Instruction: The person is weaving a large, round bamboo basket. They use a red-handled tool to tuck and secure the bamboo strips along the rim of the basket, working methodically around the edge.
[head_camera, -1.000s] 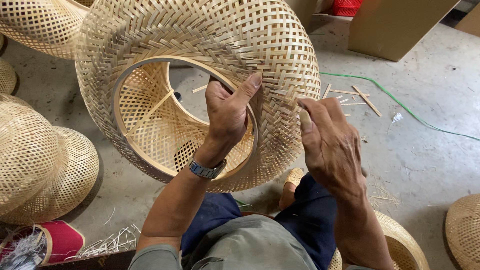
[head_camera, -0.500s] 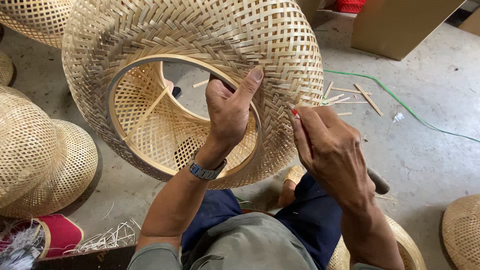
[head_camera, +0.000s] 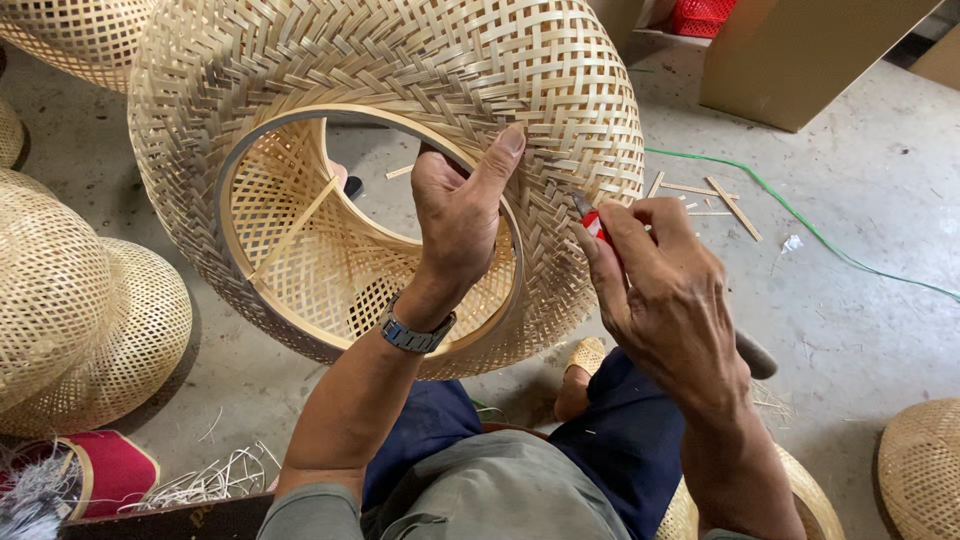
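A large round woven bamboo lampshade is held up in front of me, its open ring facing me. My left hand, with a metal wristwatch on the wrist, grips the ring's rim, the thumb lying over the outer weave. My right hand is closed on a small red-handled tool whose tip touches the weave at the shade's right side. Most of the tool is hidden in the fist.
More woven bamboo shades lie at the left, top left and bottom right. Bamboo slivers and a green cord lie on the concrete floor. Cardboard boxes stand at the back right. A red-rimmed basket sits bottom left.
The shade has turned and shifted slightly to the left. My right hand, open-fingered on the weave a second ago, now holds the red tool against the shade.
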